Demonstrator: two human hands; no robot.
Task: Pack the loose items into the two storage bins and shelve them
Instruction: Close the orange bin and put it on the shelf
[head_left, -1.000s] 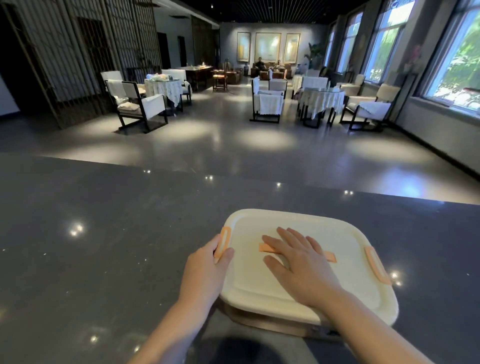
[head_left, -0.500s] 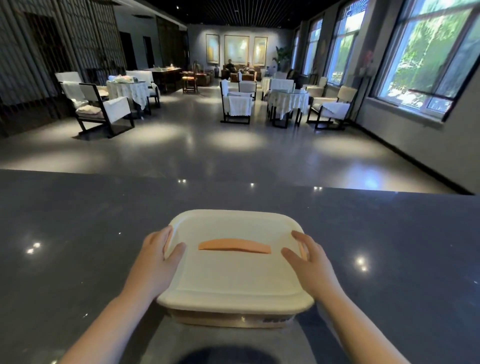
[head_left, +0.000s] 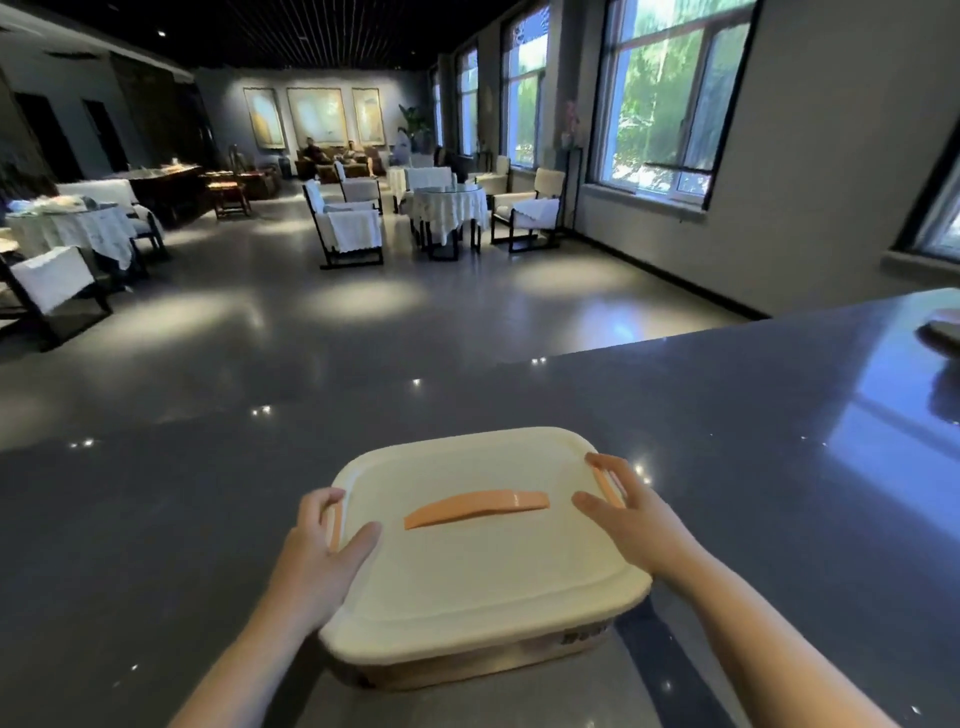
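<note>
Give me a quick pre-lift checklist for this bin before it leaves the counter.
1. Lid seated on the bin: ok, it sits flush all round the visible edge.
2. Left hand on the left side clip: ok.
3. Right hand on the right side clip: ok.
4. Clips latched: cannot tell.
5. Top handle free: ok, neither hand touches it.
6. Counter clear near the bin: ok.

I see a cream plastic bin lid with a peach-orange strap handle and peach side clips, on a speckled dark grey stone counter.
</note>
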